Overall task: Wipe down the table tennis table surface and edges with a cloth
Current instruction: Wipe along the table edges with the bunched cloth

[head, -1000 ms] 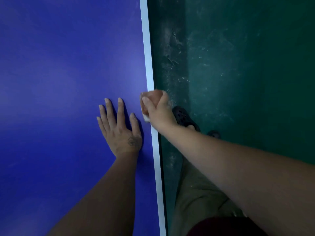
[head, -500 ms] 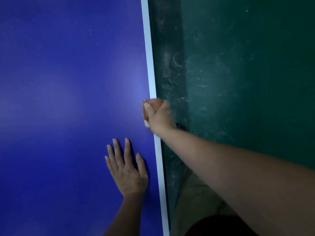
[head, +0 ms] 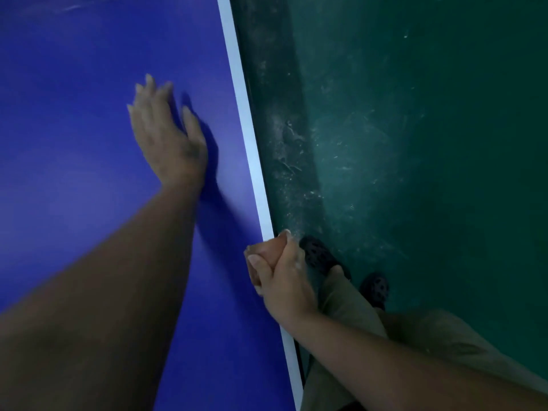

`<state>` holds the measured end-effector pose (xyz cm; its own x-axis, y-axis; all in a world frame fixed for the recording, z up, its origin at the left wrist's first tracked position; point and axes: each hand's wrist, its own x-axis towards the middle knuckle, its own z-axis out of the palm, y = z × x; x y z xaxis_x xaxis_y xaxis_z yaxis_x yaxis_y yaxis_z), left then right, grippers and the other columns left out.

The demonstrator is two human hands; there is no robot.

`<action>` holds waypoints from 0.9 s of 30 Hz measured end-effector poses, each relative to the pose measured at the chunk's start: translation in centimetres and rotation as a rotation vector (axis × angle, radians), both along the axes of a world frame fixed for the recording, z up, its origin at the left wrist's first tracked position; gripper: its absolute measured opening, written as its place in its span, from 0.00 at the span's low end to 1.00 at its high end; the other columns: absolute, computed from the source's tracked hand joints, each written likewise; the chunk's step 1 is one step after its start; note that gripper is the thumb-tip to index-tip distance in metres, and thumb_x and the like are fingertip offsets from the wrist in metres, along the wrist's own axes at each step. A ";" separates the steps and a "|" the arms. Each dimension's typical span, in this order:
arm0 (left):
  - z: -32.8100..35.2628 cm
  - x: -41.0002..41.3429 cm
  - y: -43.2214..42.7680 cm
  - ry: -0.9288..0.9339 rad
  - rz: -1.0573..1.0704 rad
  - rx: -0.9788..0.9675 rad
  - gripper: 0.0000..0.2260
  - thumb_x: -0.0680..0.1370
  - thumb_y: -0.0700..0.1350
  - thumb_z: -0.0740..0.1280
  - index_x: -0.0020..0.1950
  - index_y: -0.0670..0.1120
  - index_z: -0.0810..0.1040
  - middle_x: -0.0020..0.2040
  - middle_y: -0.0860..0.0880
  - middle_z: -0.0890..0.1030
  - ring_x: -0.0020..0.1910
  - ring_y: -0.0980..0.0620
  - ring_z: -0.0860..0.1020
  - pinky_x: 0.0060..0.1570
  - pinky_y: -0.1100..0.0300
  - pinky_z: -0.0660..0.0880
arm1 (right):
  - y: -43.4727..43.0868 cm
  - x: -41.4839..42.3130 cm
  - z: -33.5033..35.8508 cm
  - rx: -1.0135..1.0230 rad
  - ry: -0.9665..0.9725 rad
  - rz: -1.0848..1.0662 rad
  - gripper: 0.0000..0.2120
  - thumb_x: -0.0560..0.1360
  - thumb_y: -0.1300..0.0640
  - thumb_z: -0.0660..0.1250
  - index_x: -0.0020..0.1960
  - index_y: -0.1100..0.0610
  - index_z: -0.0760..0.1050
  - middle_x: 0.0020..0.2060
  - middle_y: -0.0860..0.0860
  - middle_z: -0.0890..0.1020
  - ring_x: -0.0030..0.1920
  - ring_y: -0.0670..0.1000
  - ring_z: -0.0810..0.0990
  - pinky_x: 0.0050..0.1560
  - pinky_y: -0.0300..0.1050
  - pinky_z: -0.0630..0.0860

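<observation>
Two hands: right hand [head: 281, 277], grip clamped on a pinkish cloth [head: 268, 247] at the tabletop [head: 89, 84] edge [head: 246, 114]; left hand [head: 166, 137] open over the blue. Edge-wiping looks underway; next, the cloth needs sliding along that edge.

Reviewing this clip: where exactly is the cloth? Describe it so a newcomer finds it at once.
Start at the blue table tennis table and follow its white edge line down toward the camera. There the right hand grips a small pinkish cloth, bunched against the edge. Only a little wad shows between thumb and fingers; the left hand, open over the blue, holds nothing.
</observation>
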<state>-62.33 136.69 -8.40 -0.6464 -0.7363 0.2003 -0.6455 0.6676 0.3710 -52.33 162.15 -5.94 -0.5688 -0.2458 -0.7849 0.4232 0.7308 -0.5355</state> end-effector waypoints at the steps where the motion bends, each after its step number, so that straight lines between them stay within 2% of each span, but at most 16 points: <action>1: -0.1 -2.1 -1.4 -0.058 0.013 0.010 0.24 0.87 0.51 0.58 0.81 0.44 0.72 0.86 0.44 0.64 0.87 0.42 0.59 0.87 0.48 0.50 | -0.8 -0.6 -0.1 0.018 0.023 -0.009 0.43 0.82 0.35 0.65 0.87 0.51 0.48 0.79 0.51 0.62 0.77 0.55 0.68 0.67 0.56 0.80; 3: -0.6 -4.5 -2.9 -0.174 0.073 0.029 0.29 0.87 0.58 0.53 0.87 0.48 0.64 0.89 0.45 0.57 0.89 0.43 0.53 0.87 0.47 0.47 | -2.9 -2.5 -0.2 0.020 0.059 -0.055 0.43 0.82 0.36 0.65 0.87 0.52 0.49 0.80 0.51 0.62 0.78 0.54 0.66 0.70 0.55 0.78; 5: -1.3 -5.2 -2.9 -0.226 0.123 0.017 0.32 0.87 0.62 0.49 0.89 0.51 0.60 0.90 0.46 0.55 0.89 0.44 0.51 0.87 0.46 0.45 | -5.1 -4.7 -0.5 -0.001 0.091 -0.101 0.43 0.82 0.37 0.66 0.86 0.54 0.50 0.79 0.53 0.62 0.78 0.56 0.65 0.70 0.59 0.78; 9: -1.7 -5.3 -3.0 -0.249 0.146 -0.020 0.31 0.87 0.64 0.49 0.89 0.53 0.59 0.90 0.47 0.55 0.89 0.44 0.51 0.87 0.46 0.46 | -9.5 -10.2 -1.3 0.028 0.134 -0.085 0.42 0.83 0.36 0.64 0.85 0.59 0.51 0.79 0.58 0.64 0.78 0.60 0.66 0.75 0.60 0.71; 15: -1.6 -5.3 -2.9 -0.265 0.156 -0.044 0.29 0.88 0.62 0.51 0.88 0.52 0.61 0.89 0.46 0.57 0.89 0.43 0.53 0.87 0.44 0.48 | -15.2 -18.4 -1.8 0.047 0.045 -0.119 0.37 0.83 0.35 0.64 0.79 0.59 0.57 0.74 0.59 0.68 0.72 0.63 0.73 0.68 0.62 0.78; 17: -1.5 -5.6 -2.9 -0.255 0.155 -0.045 0.29 0.88 0.61 0.52 0.88 0.52 0.62 0.89 0.45 0.57 0.89 0.43 0.53 0.87 0.44 0.48 | -17.0 -21.2 -1.9 0.053 0.033 -0.127 0.37 0.82 0.35 0.65 0.78 0.59 0.59 0.75 0.60 0.69 0.72 0.64 0.73 0.68 0.54 0.77; 18: -1.4 -5.7 -2.9 -0.252 0.161 -0.047 0.29 0.88 0.60 0.52 0.88 0.52 0.63 0.89 0.45 0.58 0.89 0.43 0.54 0.87 0.44 0.48 | -17.9 -22.4 -1.9 0.038 0.025 -0.136 0.37 0.82 0.35 0.65 0.77 0.60 0.60 0.75 0.61 0.70 0.73 0.63 0.74 0.63 0.44 0.78; 19: -1.4 -5.7 -3.0 -0.247 0.164 -0.050 0.29 0.88 0.60 0.53 0.88 0.51 0.63 0.89 0.45 0.58 0.89 0.43 0.54 0.87 0.44 0.49 | -18.6 -23.5 -1.9 0.023 0.018 -0.140 0.36 0.83 0.36 0.66 0.77 0.60 0.60 0.75 0.60 0.71 0.72 0.62 0.74 0.52 0.33 0.76; 20: -1.5 -5.6 -3.0 -0.244 0.166 -0.051 0.29 0.88 0.60 0.53 0.88 0.51 0.63 0.89 0.45 0.58 0.89 0.43 0.54 0.87 0.44 0.49 | -19.1 -24.4 -1.9 0.015 0.008 -0.138 0.36 0.83 0.36 0.66 0.77 0.60 0.61 0.75 0.60 0.72 0.72 0.61 0.75 0.40 0.27 0.72; 21: -1.6 -5.6 -3.0 -0.244 0.168 -0.049 0.29 0.88 0.60 0.53 0.88 0.51 0.63 0.89 0.45 0.58 0.89 0.43 0.54 0.87 0.44 0.49 | -19.5 -25.3 -2.0 0.013 -0.006 -0.135 0.36 0.83 0.35 0.66 0.77 0.60 0.61 0.75 0.59 0.72 0.71 0.60 0.76 0.38 0.28 0.71; 24: -1.6 -5.6 -2.9 -0.241 0.163 -0.035 0.29 0.88 0.60 0.53 0.88 0.51 0.63 0.89 0.45 0.58 0.89 0.43 0.53 0.87 0.43 0.49 | -20.2 -27.2 -2.3 0.011 -0.043 -0.104 0.36 0.83 0.34 0.65 0.77 0.59 0.60 0.76 0.60 0.71 0.73 0.61 0.74 0.60 0.48 0.71; 25: -1.6 -5.6 -2.9 -0.239 0.162 -0.037 0.29 0.88 0.60 0.53 0.88 0.51 0.63 0.89 0.45 0.58 0.89 0.43 0.54 0.87 0.43 0.49 | -20.5 -27.6 -2.3 0.014 -0.042 -0.097 0.36 0.83 0.34 0.65 0.76 0.59 0.60 0.76 0.60 0.71 0.74 0.62 0.73 0.64 0.51 0.71; 27: -1.7 -5.6 -3.1 -0.239 0.162 -0.048 0.29 0.88 0.59 0.53 0.88 0.51 0.63 0.89 0.45 0.58 0.89 0.43 0.54 0.87 0.43 0.49 | -21.2 -28.3 -2.3 0.022 -0.027 -0.086 0.36 0.83 0.34 0.64 0.76 0.59 0.60 0.76 0.61 0.71 0.74 0.62 0.73 0.62 0.50 0.70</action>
<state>-67.95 133.61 -10.14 -0.5540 -0.8272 0.0941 -0.8105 0.5617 0.1663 -80.61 140.96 -8.26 -0.5656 -0.1792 -0.8049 0.4991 0.7026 -0.5072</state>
